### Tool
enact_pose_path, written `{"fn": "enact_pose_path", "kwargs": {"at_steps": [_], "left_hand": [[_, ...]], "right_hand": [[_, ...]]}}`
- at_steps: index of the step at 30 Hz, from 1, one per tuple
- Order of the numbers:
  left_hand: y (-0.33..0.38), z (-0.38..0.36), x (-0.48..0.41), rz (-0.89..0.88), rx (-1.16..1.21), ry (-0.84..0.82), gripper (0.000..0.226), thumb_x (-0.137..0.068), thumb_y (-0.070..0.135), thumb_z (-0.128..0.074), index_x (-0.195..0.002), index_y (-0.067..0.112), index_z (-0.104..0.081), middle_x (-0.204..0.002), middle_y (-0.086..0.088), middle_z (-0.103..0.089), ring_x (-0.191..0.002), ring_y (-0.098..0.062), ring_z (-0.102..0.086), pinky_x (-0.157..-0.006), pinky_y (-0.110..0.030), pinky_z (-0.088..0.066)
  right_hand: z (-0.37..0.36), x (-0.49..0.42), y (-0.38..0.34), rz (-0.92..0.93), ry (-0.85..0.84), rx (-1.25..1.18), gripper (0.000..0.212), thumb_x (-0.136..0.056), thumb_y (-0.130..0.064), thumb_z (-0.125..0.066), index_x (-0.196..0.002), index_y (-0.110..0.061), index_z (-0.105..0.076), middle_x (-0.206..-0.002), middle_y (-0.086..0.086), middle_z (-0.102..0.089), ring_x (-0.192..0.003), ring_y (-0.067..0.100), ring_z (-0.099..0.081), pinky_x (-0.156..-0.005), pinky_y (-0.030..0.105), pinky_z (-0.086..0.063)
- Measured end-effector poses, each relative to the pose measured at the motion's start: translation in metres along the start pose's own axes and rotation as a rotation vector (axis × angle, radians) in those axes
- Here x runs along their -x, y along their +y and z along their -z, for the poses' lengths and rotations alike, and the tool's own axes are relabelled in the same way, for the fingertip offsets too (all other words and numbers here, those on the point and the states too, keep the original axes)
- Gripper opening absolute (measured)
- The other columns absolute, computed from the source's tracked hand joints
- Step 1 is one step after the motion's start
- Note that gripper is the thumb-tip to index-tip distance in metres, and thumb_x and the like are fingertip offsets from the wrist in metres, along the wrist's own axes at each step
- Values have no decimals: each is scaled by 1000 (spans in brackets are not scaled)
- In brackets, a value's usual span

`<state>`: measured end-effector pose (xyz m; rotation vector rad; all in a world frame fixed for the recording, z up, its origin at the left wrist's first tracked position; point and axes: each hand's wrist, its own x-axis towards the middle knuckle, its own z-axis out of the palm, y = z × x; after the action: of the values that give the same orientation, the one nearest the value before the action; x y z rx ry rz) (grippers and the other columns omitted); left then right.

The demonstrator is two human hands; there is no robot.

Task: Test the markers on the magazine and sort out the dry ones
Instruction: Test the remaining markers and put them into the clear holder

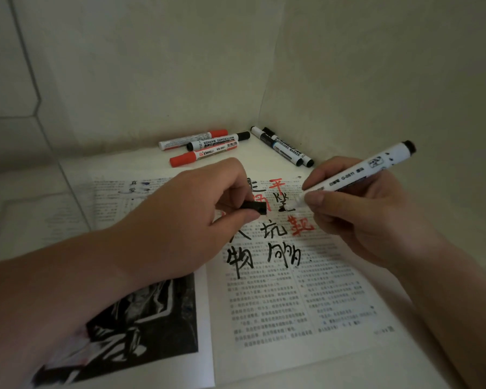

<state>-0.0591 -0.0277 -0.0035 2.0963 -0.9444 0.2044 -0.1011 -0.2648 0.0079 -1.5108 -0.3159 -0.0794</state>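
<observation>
over the open printed magazine [278,299], the right hand [357,217] has its fingers curled round an uncapped white black-ended marker [357,172], tip at the page; the left hand [180,217] pinches its black cap [253,206]. red and black test strokes [275,234] suggest several tried; five capped markers [205,146] lie behind in two groups.

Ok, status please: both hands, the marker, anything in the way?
Left hand pinches black cap. Right hand grips uncapped marker, tip at magazine. Spare markers lie behind, nothing blocks.

Dim rm: off-white walls [376,66] meet in corner behind white surface [376,373].
</observation>
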Motion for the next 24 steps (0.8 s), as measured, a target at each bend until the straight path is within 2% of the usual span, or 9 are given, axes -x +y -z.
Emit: {"fn": "enact_pose_path", "kwargs": {"at_steps": [4, 6, 9, 12, 14, 16, 18, 20, 24], "left_hand": [[5, 2, 0, -36, 17, 6, 21, -84, 52, -58, -83, 33, -51, -96, 24, -69, -95, 2, -63, -79, -9, -44], [7, 2, 0, -40, 33, 11, 22, -83, 52, -58, -83, 31, -54, -99, 27, -66, -94, 3, -63, -77, -5, -42], [7, 2, -1, -45, 41, 10, 20, -82, 50, -62, -85, 31, -58, -100, 27, -66, -95, 4, -63, -78, -3, -41], [8, 0, -1, -19, 77, -16, 17, -80, 37, -76, -91, 33, -63, -96, 27, -68, -90, 8, -65, -77, -1, -42], [10, -1, 1, 8, 85, -53, 24, -78, 30, -82, -91, 33, -62, -94, 27, -70, -87, 12, -66, -78, -1, -42], [12, -1, 2, 33, 39, -77, 31, -76, 33, -84, -89, 34, -56, -91, 24, -71, -78, 18, -62, -78, 0, -41], [13, -3, 2, 61, -33, -111, 40, -73, 42, -84, -89, 38, -47, -89, 18, -70, -74, 12, -60, -71, -11, -47], [11, -5, 1, 81, -102, -125, 45, -70, 52, -81, -88, 42, -41, -87, 15, -65, -80, -1, -58, -64, -25, -49], [6, -6, 1, 101, -88, -138, 45, -68, 55, -80, -88, 42, -42, -91, 18, -61, -85, -5, -57, -67, -29, -49]], "right_hand": [[-4, -1, 2, 14, -33, -49, 30, -69, -23, -88, -86, -4, -71, -58, 13, -46, -49, 26, -24, -44, 21, -27], [-4, 1, 2, -1, -22, -32, 30, -67, -21, -88, -86, -5, -71, -60, 18, -44, -52, 32, -23, -44, 22, -26], [-5, 3, 1, -35, -14, -12, 24, -68, -18, -85, -87, -8, -74, -64, 19, -50, -55, 25, -36, -48, 25, -24], [-9, 5, 0, -70, -17, 17, 13, -76, -14, -77, -88, -13, -75, -71, 19, -59, -61, 33, -39, -53, 32, -23], [-16, 6, 0, -74, 5, 56, 16, -78, -13, -82, -89, -12, -71, -73, 19, -60, -64, 35, -45, -49, 26, -31], [-23, 8, 1, -7, 33, 161, 14, -84, -16, -77, -90, -9, -66, -72, 7, -67, -61, 27, -58, -50, 22, -46], [-29, 8, 6, 65, 7, 387, 21, -86, -26, -75, -94, -8, -68, -81, 9, -72, -72, 29, -68, -64, 44, -58], [-35, 7, 11, 98, -43, 588, 31, -86, -39, -69, -96, -10, -70, -87, 15, -71, -80, 39, -67, -70, 59, -54], [-39, 5, 9, 166, -55, 711, 20, -91, -31, -67, -95, -12, -71, -79, 6, -68, -71, 27, -62, -62, 49, -51]]}}
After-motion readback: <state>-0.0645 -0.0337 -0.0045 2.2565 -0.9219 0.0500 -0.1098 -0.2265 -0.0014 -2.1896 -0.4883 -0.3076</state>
